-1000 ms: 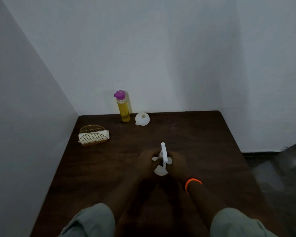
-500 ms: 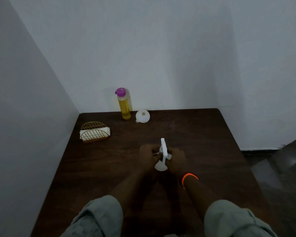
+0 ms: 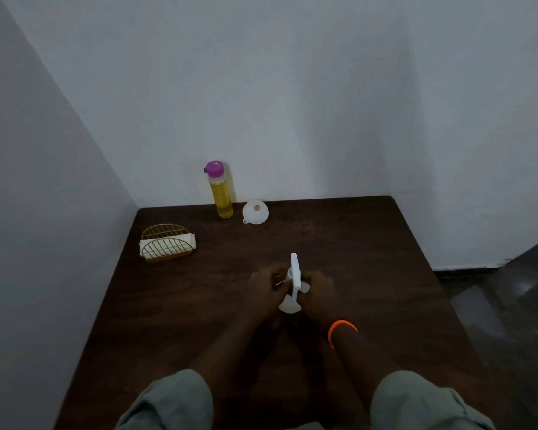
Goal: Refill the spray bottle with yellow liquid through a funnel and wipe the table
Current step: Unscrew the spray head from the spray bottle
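Nearest the camera, two grey-green sleeves frame the forearms, the right wrist wearing an orange band. Just beyond, both hands meet around the spray bottle near the middle of the dark wooden surface. The left hand wraps it from the left and the right hand from the right, fingers curled on it; the dim light hides which hand holds the body and which the white trigger head. The head's long axis runs away from the person, nozzle pointing toward the far wall. The likely step is unscrewing that head.

Further out to the left stands a gold wire holder with white napkins. At the far edge against the wall, the white funnel lies just beside the bottle of yellow liquid, which stands upright with its purple cap on. Both sit well apart from the hands, straight ahead and slightly left, so the left hand probably has the shorter reach to them.
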